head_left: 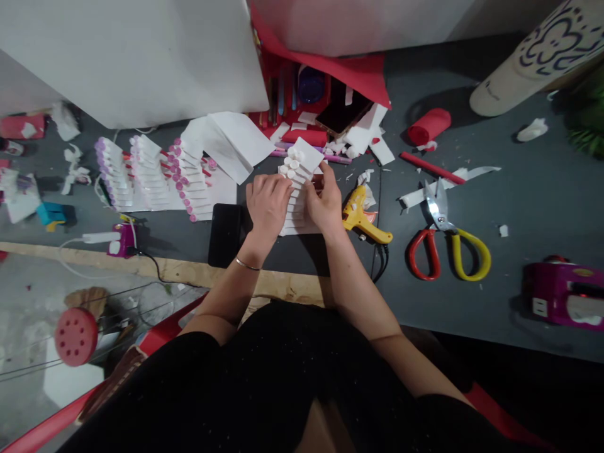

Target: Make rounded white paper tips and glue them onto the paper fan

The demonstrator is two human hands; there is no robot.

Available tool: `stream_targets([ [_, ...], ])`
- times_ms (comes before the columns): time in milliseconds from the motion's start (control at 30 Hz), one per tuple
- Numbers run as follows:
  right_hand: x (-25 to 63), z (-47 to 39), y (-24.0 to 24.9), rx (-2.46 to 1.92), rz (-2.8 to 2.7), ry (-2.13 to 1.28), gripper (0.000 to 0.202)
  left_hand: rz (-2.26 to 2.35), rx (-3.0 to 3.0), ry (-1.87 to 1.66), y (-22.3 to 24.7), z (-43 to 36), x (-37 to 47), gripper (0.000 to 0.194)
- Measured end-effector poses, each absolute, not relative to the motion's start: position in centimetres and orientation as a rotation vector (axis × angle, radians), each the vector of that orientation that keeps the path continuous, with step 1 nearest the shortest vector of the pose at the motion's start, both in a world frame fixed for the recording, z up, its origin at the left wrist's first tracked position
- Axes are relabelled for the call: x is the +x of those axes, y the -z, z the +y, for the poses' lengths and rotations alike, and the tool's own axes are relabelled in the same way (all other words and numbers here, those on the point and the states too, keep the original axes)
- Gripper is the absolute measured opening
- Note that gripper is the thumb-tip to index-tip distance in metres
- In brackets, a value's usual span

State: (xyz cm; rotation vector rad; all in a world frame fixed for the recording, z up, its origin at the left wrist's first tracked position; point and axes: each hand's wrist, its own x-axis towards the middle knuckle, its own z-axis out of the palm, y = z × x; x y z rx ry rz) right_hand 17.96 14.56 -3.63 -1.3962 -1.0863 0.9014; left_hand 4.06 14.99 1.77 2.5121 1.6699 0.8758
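Note:
Just in front of me lies a white folded-paper piece (296, 201), a stack of overlapping strips with round rolled white ends along its upper left. My left hand (268, 200) presses its bent fingers on the left edge of the strips. On the right side my right hand (325, 200) grips the piece, thumb on top and fingers round the far edge. A small dark red shape shows between that thumb and fingers; I cannot make out what it is. Right of the hands rests a yellow glue gun (365, 217). A black phone (224, 235) lies left of my left wrist.
Similar paper pieces with pink ends (186, 182) and purple ends (111, 176) stand at the left. Large scissors (438, 211) lie open at the right, by a red roll (429, 127). A white bottle (528, 63) and a purple device (564, 292) are farther right.

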Motion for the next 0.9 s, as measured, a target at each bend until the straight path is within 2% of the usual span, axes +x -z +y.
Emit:
stream_targets([
  [367, 18.09, 14.46, 4.36, -1.399, -1.149, -0.821, 0.047, 1.638, 2.618, -0.831, -1.99, 14.54, 4.17, 0.039],
  [700, 18.32, 14.39, 3.93, -1.388, -1.099, -0.883, 0.047, 1.627, 2.57, -0.81, -1.84, 14.29, 4.1, 0.032],
  [900, 18.17, 14.52, 4.28, -1.402, -1.142, -0.827, 0.047, 1.634, 2.599, -0.832, -1.72, 14.54, 4.03, 0.038],
])
